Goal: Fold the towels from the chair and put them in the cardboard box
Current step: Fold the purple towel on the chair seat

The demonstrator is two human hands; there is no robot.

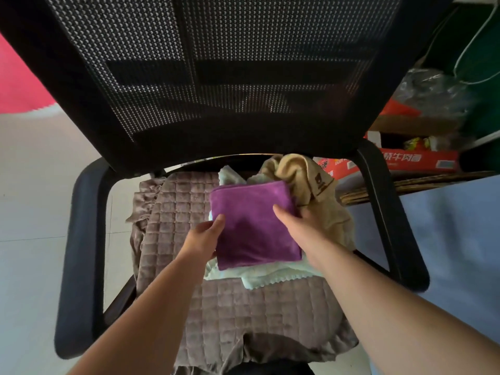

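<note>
Gripping the folded purple microfibre towel (pixel 254 226) from both sides, the two hands are holding it over the seat of the black mesh-backed office chair (pixel 216 77). The left hand (pixel 204 235) is pinching the towel's left edge, thumb on top and fingers underneath. The right hand (pixel 303 226) is grasping the right edge in the same way, thumb lying on the upper face. The towel is sitting toward the back right part of the seat, above a crumpled pale mint towel (pixel 270 276) and touching a bunched beige towel (pixel 305 180) at the seat's back right corner. A quilted grey-brown seat cover (pixel 189 239) is lying across the seat beneath them. A red printed carton (pixel 416 159) is standing beyond the right armrest (pixel 389 212).
</note>
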